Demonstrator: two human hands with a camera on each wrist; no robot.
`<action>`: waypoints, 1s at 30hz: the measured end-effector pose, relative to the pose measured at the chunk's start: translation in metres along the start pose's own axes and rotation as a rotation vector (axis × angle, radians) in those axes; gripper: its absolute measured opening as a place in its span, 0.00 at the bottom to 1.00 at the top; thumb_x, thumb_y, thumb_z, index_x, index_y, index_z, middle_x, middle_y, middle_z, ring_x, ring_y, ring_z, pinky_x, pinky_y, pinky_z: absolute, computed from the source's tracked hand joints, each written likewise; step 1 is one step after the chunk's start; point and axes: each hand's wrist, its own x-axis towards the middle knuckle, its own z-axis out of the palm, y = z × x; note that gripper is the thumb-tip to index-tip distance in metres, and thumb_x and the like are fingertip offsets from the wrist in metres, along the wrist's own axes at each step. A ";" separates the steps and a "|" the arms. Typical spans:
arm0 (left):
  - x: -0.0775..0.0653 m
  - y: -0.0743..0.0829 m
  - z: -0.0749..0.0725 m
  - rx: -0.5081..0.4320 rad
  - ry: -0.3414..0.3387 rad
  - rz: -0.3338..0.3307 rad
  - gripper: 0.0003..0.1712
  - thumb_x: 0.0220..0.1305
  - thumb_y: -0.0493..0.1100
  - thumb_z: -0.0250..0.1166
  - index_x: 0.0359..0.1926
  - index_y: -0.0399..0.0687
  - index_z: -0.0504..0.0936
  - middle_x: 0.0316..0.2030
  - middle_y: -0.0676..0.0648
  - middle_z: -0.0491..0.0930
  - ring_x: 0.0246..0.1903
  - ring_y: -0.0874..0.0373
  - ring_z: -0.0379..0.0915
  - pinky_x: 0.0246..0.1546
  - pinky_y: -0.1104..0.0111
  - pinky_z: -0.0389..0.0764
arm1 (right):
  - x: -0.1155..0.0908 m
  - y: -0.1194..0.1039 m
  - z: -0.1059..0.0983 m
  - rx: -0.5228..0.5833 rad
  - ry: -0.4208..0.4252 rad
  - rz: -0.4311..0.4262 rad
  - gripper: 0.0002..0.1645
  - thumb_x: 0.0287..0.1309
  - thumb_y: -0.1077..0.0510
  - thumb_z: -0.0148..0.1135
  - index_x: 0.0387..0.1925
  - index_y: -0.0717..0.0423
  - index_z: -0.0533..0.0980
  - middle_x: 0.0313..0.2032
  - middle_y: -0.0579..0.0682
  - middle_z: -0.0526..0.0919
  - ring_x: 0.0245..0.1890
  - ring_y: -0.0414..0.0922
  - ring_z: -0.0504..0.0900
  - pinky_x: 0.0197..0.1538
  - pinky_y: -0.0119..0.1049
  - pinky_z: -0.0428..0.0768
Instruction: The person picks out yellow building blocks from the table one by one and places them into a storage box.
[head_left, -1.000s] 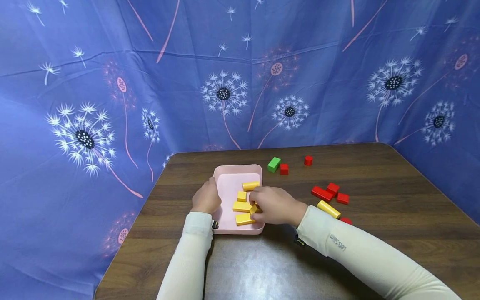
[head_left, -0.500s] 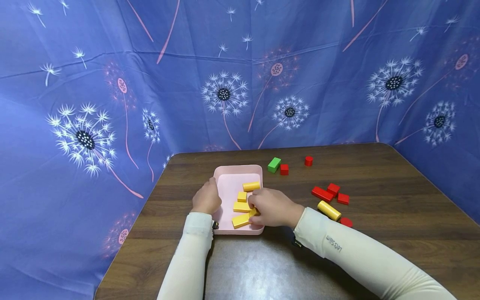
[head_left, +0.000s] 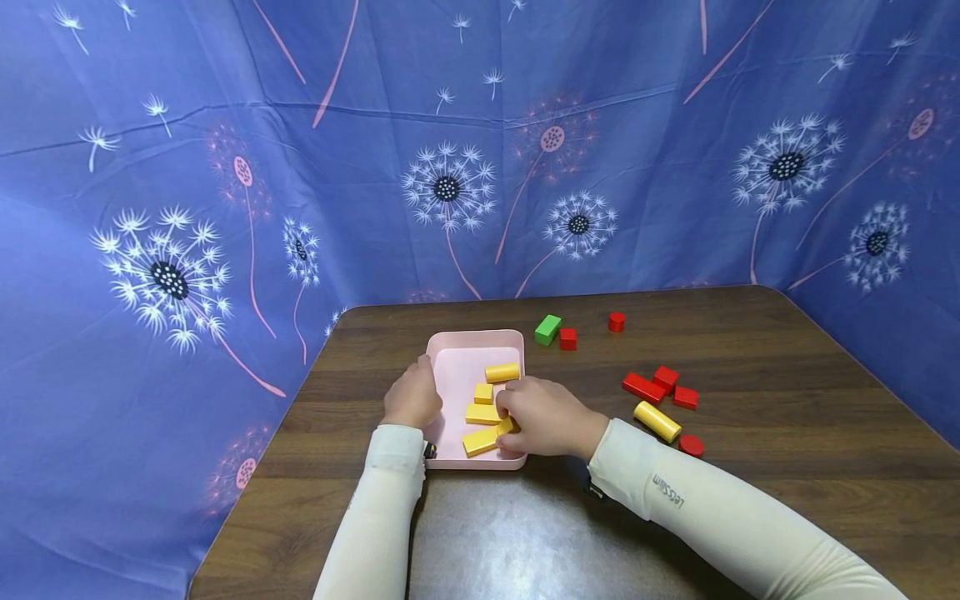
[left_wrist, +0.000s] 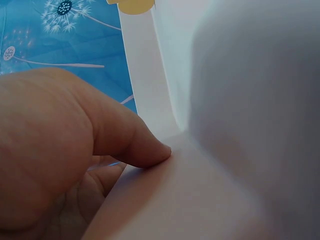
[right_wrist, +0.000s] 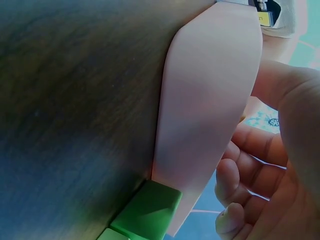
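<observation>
A pink tray (head_left: 453,450) with low walls sits on the table and holds several yellow blocks. My left hand (head_left: 414,395) grips its left wall; in the left wrist view the thumb (left_wrist: 142,145) presses the inner side while other fingers lie outside. Over the tray's right side, my right hand (head_left: 553,417) pinches a small yellow block (head_left: 506,426), partly hidden by the fingers. Just left of it lies a yellow rectangular block (head_left: 480,442). Behind are another yellow bar (head_left: 482,413), a yellow cube (head_left: 483,393) and a yellow cylinder (head_left: 502,372).
Beyond the tray's right corner stand a green block (head_left: 548,330) and a red cube (head_left: 567,338), with a red cylinder (head_left: 617,322) farther right. Several red blocks (head_left: 643,387), a yellow cylinder (head_left: 657,422) and a red round piece (head_left: 691,446) lie near my right forearm.
My right hand has shifted slightly toward me with the small yellow block, and the front yellow block has turned and slid a little left. My left hand stays on the tray wall.
</observation>
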 end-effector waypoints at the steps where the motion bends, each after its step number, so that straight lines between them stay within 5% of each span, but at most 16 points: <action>1: 0.000 0.000 0.000 0.001 0.002 0.001 0.40 0.65 0.37 0.67 0.75 0.37 0.63 0.61 0.36 0.79 0.54 0.41 0.83 0.53 0.46 0.84 | 0.000 0.000 0.000 0.002 0.002 0.001 0.19 0.50 0.39 0.78 0.36 0.45 0.81 0.24 0.36 0.72 0.27 0.39 0.71 0.28 0.32 0.72; 30: -0.001 0.000 0.000 0.013 -0.001 -0.008 0.39 0.65 0.38 0.67 0.75 0.38 0.63 0.61 0.36 0.80 0.53 0.42 0.83 0.52 0.47 0.85 | -0.003 -0.004 0.006 -0.038 0.026 0.037 0.19 0.50 0.39 0.76 0.27 0.43 0.77 0.19 0.38 0.70 0.30 0.40 0.70 0.28 0.35 0.70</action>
